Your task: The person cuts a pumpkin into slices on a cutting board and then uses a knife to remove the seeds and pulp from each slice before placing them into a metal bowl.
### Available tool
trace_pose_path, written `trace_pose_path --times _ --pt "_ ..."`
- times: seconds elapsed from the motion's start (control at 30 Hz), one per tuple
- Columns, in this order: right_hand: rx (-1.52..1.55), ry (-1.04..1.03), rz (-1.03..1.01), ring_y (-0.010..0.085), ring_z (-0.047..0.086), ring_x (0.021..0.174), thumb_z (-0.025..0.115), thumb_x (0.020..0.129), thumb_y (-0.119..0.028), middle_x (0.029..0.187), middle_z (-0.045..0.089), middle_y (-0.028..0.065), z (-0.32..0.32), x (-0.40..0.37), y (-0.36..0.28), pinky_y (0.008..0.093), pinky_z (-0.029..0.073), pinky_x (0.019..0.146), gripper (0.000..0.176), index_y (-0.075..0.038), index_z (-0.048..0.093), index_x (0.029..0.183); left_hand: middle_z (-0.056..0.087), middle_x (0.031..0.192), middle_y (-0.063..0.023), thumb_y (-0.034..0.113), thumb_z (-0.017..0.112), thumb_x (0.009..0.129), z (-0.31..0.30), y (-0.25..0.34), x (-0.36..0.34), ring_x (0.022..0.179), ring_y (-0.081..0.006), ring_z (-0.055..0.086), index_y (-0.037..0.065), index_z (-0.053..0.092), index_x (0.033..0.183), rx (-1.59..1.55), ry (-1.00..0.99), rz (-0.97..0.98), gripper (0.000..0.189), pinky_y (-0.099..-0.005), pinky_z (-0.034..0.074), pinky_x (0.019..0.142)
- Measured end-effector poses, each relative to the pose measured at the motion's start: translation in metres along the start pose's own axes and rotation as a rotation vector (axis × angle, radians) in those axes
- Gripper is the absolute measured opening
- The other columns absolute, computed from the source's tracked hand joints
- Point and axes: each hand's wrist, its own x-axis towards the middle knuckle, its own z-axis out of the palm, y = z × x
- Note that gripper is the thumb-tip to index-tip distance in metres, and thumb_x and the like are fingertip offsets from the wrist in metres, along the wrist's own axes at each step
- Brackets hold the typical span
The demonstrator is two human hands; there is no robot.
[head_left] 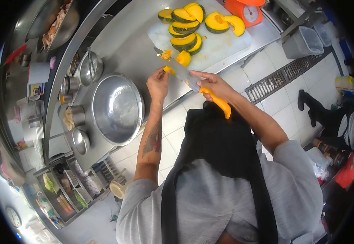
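Note:
My right hand (211,86) is closed round the yellow handle of a wide-bladed knife (181,73). Orange pulp sticks to the blade near its tip. My left hand (158,84) pinches a small yellow pumpkin piece (169,70) beside the blade. Just beyond the knife, another pumpkin piece (183,58) lies at the near edge of the white cutting board (221,49). Several green-skinned pumpkin wedges (185,27) are grouped on the board, and a larger pumpkin chunk (216,22) with a slice against it lies farther right.
A big steel bowl (118,110) stands on the steel counter (124,49) left of my left hand, with smaller bowls and pots beyond it. An orange scale (248,13) stands behind the board. Another person's dark-clothed legs (323,107) show at the right, past a floor grate (284,77).

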Motion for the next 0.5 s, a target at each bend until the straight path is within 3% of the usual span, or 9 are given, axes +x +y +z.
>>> trace_pose_path --times 0.13,0.23,0.3,0.43,0.5 --pt "-0.208 0.096 -0.018 0.0088 0.052 0.053 0.055 0.108 -0.01 0.08 0.061 0.0034 0.008 -0.007 -0.029 0.0268 0.046 0.05 0.055 -0.016 0.046 0.161 0.079 0.106 -0.0155 0.01 0.082 0.093 0.006 -0.025 0.007 0.098 -0.0157 0.075 -0.007 0.071 0.124 -0.137 0.013 0.086 0.036 -0.0271 0.057 0.086" --pt "-0.339 0.123 -0.039 0.0084 0.051 0.055 0.055 0.109 -0.012 0.079 0.055 0.0 0.013 -0.02 -0.064 0.0262 0.043 0.05 0.051 -0.018 0.049 0.16 0.077 0.116 -0.0173 0.009 0.082 0.092 0.009 -0.028 -0.001 0.104 -0.0185 0.074 -0.007 0.066 0.132 -0.179 -0.009 -0.046 0.045 -0.0297 0.058 0.089" --pt "-0.388 0.152 -0.043 0.0092 0.051 0.055 0.054 0.108 -0.01 0.08 0.058 0.0021 0.009 -0.026 -0.084 0.0271 0.044 0.05 0.053 -0.017 0.047 0.161 0.072 0.129 -0.0209 0.013 0.087 0.086 0.008 -0.028 0.003 0.11 -0.0266 0.075 -0.002 0.066 0.136 -0.138 0.016 0.043 0.056 -0.0373 0.062 0.089" --pt "-0.441 0.221 -0.051 0.0109 0.054 0.057 0.053 0.108 -0.011 0.083 0.064 0.0055 -0.013 -0.039 -0.104 0.0278 0.047 0.051 0.054 -0.016 0.047 0.161 0.063 0.143 -0.0218 0.019 0.089 0.084 -0.021 0.016 -0.001 0.121 -0.0324 0.069 0.003 0.063 0.143 0.005 -0.009 0.078 0.067 -0.0407 0.061 0.091" --pt "-0.433 0.303 -0.054 0.0114 0.058 0.059 0.056 0.107 -0.014 0.084 0.065 0.0064 -0.018 -0.045 -0.115 0.0281 0.05 0.053 0.054 -0.016 0.047 0.161 0.064 0.142 -0.021 0.019 0.087 0.085 -0.036 0.042 -0.003 0.121 -0.0331 0.068 0.005 0.063 0.144 0.063 0.093 0.215 0.065 -0.0418 0.059 0.093"
